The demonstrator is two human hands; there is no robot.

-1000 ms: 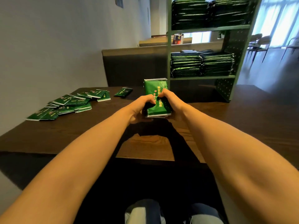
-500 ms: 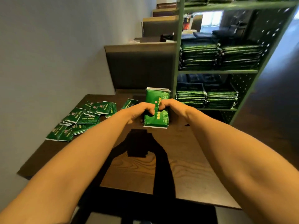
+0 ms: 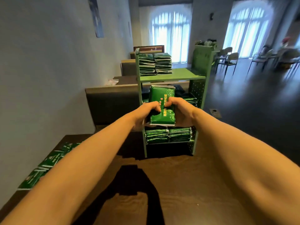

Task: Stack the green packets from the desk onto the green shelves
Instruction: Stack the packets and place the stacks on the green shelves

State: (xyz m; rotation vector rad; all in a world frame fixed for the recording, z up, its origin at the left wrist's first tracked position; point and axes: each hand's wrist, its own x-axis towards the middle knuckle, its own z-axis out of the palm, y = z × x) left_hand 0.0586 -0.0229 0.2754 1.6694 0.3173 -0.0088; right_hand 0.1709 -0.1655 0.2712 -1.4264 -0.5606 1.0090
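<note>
Both hands hold one stack of green packets (image 3: pixel 162 101) in the air in front of the green shelves (image 3: pixel 172 77). My left hand (image 3: pixel 146 113) grips its left side and my right hand (image 3: pixel 182 109) grips its right side, thumbs on top. The stack hangs level with the middle shelf. Two piles of packets (image 3: pixel 155 64) stand on the top shelf, with more packets (image 3: pixel 168 135) on the lowest shelf. Loose green packets (image 3: pixel 47 164) lie on the dark wooden desk (image 3: pixel 186 184) at the left, partly hidden by my left forearm.
A grey wall runs along the left. Booth backs (image 3: pixel 110 104) stand behind the desk. Chairs (image 3: pixel 230 59) and tables stand on the dark floor at the right, near bright windows.
The stack has risen off the desk and moved forward, up to the shelves' middle level. The view has lifted, so the top shelf and the room behind now show.
</note>
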